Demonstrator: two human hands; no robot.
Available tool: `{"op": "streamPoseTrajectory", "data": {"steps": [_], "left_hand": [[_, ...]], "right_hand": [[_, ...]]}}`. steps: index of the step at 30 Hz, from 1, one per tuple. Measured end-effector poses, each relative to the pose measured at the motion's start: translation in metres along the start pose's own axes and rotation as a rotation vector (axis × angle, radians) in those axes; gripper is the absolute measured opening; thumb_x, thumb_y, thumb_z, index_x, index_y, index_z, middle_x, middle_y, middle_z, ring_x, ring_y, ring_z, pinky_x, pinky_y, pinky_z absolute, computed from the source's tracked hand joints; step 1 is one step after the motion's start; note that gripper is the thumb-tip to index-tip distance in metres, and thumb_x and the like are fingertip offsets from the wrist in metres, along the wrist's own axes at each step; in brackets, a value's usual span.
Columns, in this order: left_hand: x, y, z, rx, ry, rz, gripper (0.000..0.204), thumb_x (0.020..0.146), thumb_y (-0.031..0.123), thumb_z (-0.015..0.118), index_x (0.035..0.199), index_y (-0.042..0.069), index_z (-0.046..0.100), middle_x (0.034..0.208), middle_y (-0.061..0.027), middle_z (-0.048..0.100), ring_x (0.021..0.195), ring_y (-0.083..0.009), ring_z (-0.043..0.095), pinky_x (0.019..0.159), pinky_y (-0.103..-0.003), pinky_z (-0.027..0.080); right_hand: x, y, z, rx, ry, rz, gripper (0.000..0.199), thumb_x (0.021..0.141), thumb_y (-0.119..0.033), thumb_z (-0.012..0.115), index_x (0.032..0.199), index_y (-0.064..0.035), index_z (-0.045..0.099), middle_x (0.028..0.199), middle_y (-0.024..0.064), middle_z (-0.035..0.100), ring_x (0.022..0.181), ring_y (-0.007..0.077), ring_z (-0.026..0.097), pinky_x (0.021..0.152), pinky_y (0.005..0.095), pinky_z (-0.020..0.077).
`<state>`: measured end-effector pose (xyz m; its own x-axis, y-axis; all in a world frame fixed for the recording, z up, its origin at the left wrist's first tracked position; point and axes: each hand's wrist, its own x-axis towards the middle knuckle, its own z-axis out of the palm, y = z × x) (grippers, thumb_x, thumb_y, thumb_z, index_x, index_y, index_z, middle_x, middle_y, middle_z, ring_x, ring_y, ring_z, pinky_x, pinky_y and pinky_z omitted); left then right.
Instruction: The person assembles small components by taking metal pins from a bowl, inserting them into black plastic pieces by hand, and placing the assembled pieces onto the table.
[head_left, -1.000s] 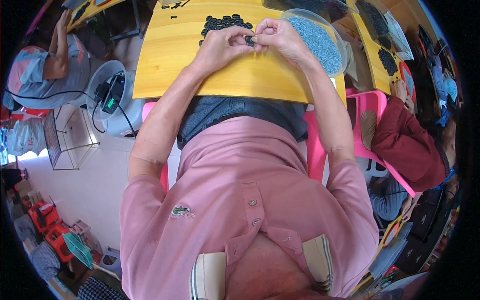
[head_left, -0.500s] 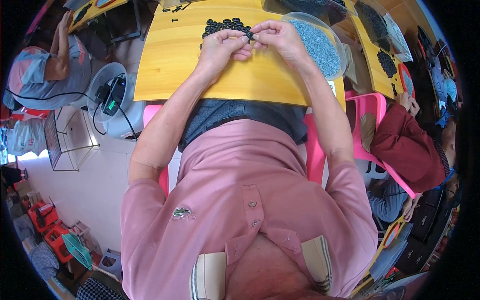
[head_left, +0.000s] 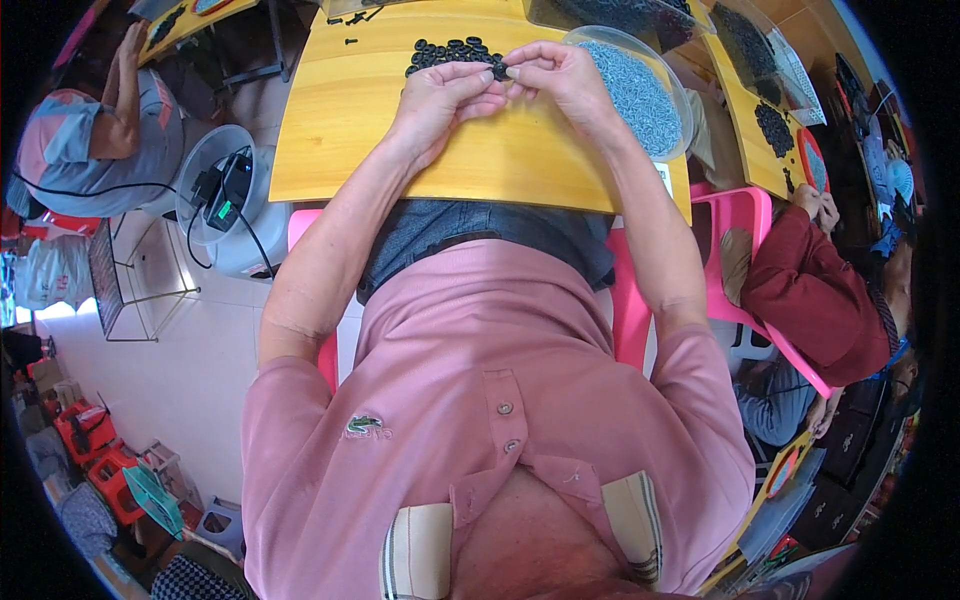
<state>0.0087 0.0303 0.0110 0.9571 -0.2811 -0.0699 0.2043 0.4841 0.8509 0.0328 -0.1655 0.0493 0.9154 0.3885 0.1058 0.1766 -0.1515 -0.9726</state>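
Observation:
Over the yellow table my left hand (head_left: 447, 103) and my right hand (head_left: 562, 82) meet, fingertips pinched on one small round black part (head_left: 499, 73). My fingers cover much of it, so its exact kind does not show. Just beyond my left hand lies a cluster of small black ring-like parts (head_left: 456, 48). A round clear tub (head_left: 684, 112) stands close to the right of my right hand. It is full of small silvery-blue metal pieces (head_left: 634, 98) that look like screws or pins.
The wooden table (head_left: 330, 140) ends just in front of my lap. Thin black pieces (head_left: 352, 19) lie at its far left, and a clear bin (head_left: 610, 20) of dark parts sits at the back. Co-workers sit left and right. A bucket (head_left: 208, 185) with a black device stands left.
Both hands stay together at nearly the same spot, with only slight finger movement around the small black part.

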Motion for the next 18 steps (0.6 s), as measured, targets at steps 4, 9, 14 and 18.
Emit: {"op": "streamPoseTrajectory", "data": {"steps": [4, 9, 14, 18], "left_hand": [[-0.0004, -0.0001, 0.0004, 0.028, 0.027, -0.003, 0.022, 0.095, 0.010, 0.059, 0.111, -0.005, 0.060, 0.095, -0.0154, 0.070, 0.080, -0.0171, 0.070, 0.073, -0.025, 0.059], [-0.0002, -0.0005, -0.0020, 0.081, 0.022, -0.008, 0.020, 0.097, 0.014, 0.058, 0.108, -0.003, 0.061, 0.091, -0.0128, 0.070, 0.075, -0.0160, 0.070, 0.070, -0.024, 0.058], [-0.0015, -0.0002, 0.0014, 0.035, 0.040, -0.032, 0.018, 0.096, 0.014, 0.058, 0.106, -0.002, 0.062, 0.087, -0.0136, 0.070, 0.074, -0.0175, 0.070, 0.069, -0.026, 0.059], [-0.0015, -0.0006, 0.0009, 0.036, 0.049, -0.023, 0.018, 0.097, 0.013, 0.058, 0.105, -0.002, 0.062, 0.089, -0.0154, 0.069, 0.074, -0.0196, 0.070, 0.069, -0.028, 0.059]], "right_hand": [[-0.0011, -0.0019, 0.0020, -0.005, 0.027, -0.024, 0.019, 0.087, -0.008, 0.066, 0.103, 0.0020, 0.068, 0.083, 0.0047, 0.068, 0.075, 0.0096, 0.063, 0.071, 0.0222, 0.0498], [-0.0012, -0.0021, 0.0048, -0.011, 0.016, 0.010, 0.019, 0.086, -0.007, 0.067, 0.104, 0.0021, 0.068, 0.084, 0.0049, 0.069, 0.075, 0.0099, 0.064, 0.071, 0.0223, 0.0509], [0.0003, 0.0025, 0.0048, -0.004, 0.070, -0.043, 0.020, 0.086, -0.005, 0.067, 0.104, 0.0025, 0.067, 0.086, 0.0052, 0.069, 0.076, 0.0100, 0.065, 0.072, 0.0222, 0.0517], [-0.0008, -0.0015, 0.0060, -0.015, 0.092, -0.074, 0.020, 0.086, -0.004, 0.066, 0.104, 0.0031, 0.066, 0.086, 0.0055, 0.069, 0.075, 0.0095, 0.065, 0.071, 0.0222, 0.0514]]}}
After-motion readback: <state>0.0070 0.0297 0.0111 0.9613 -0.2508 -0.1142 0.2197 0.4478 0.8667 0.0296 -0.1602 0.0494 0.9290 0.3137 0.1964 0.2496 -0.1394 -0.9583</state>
